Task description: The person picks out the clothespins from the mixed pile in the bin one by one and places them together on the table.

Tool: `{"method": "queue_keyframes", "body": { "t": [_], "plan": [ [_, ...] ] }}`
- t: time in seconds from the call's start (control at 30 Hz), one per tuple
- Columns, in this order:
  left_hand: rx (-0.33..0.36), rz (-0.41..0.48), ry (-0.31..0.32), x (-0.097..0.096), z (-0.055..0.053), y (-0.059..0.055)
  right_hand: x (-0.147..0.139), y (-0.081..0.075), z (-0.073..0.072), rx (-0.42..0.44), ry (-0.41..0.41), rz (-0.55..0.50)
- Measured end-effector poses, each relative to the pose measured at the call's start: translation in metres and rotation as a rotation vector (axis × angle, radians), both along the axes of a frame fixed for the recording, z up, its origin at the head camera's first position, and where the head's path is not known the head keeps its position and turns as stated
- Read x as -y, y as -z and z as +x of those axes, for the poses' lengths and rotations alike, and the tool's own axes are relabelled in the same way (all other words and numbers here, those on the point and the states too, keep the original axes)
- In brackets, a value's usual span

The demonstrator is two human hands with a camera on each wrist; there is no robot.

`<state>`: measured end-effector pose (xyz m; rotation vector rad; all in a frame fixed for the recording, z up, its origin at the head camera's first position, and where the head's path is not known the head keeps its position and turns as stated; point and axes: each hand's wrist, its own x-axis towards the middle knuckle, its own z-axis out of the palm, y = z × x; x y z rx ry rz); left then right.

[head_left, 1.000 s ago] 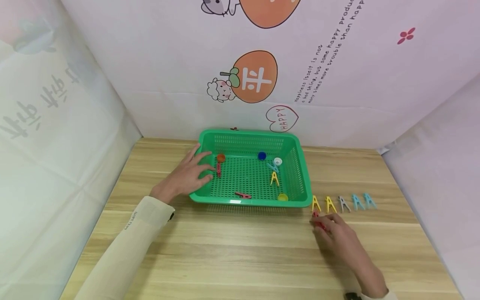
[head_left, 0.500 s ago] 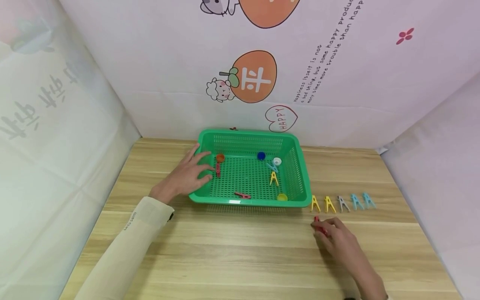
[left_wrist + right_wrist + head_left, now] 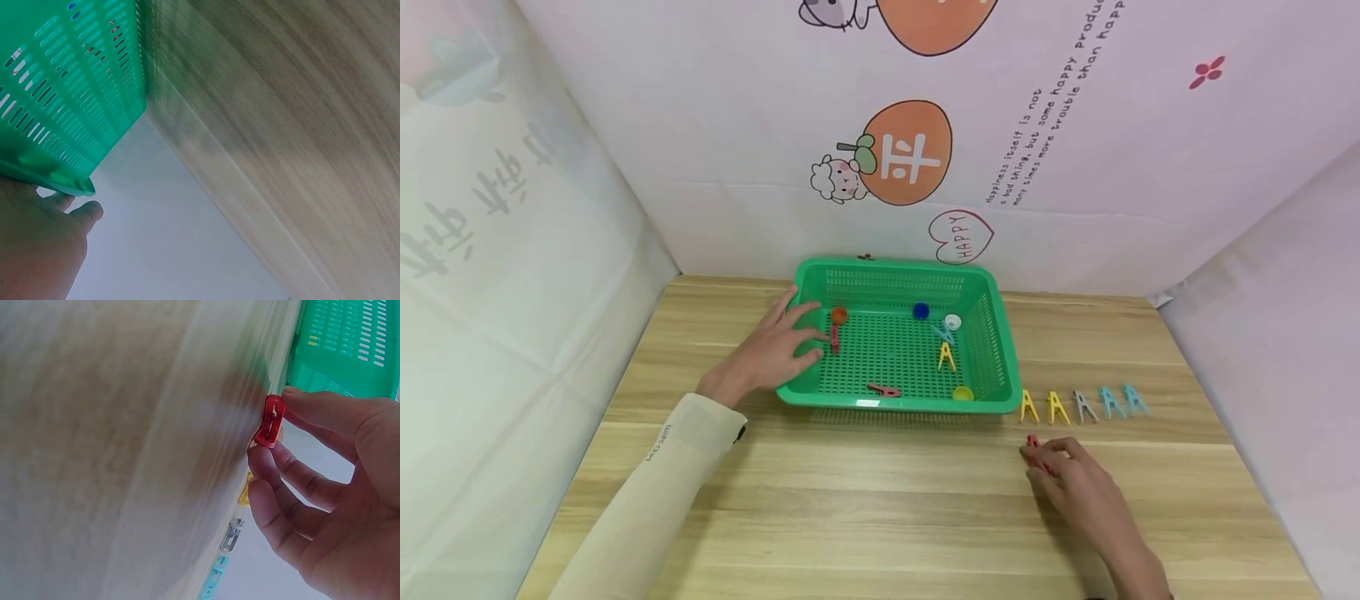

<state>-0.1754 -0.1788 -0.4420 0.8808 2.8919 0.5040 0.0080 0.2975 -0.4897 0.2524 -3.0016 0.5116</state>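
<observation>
My right hand (image 3: 1078,492) pinches a red clothespin (image 3: 270,422) between thumb and fingers, low at the tabletop, just in front of a row of clothespins. Nearest to it in that row is a yellow clothespin (image 3: 1028,407). My left hand (image 3: 769,352) lies over the left rim of a green plastic basket (image 3: 925,406), fingers spread and reaching inside. In the left wrist view only part of the left hand (image 3: 40,240) shows below the basket's rim. A red clothespin (image 3: 835,339) inside the basket lies by the left fingertips.
The row continues rightward with another yellow clothespin (image 3: 1057,408), a grey clothespin (image 3: 1084,407) and two blue ones. Inside the basket are several small coloured caps, such as a blue cap (image 3: 921,311), and more clothespins. A printed cloth wall (image 3: 737,225) stands behind the basket.
My right hand has drawn the red clothespin slightly toward the near edge, opening a gap from the yellow one. The left hand has stayed on the basket.
</observation>
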Motion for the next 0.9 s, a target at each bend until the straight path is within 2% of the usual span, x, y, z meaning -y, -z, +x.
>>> {"method": "queue_keyframes", "body": {
  "t": [0.4,0.67,0.9],
  "plan": [
    [-0.021,-0.006,0.008,0.0003,-0.0012,0.002,-0.0013,-0.0012,0.0019,0.009,0.015,-0.028],
    [-0.008,0.002,0.007,0.0003,0.0001,-0.0006,-0.0006,-0.0025,0.0026,0.019,0.019,-0.036],
    [-0.011,-0.007,0.01,0.0008,-0.0016,0.0017,-0.0006,-0.0028,0.0039,0.022,0.015,-0.042]
  ]
}}
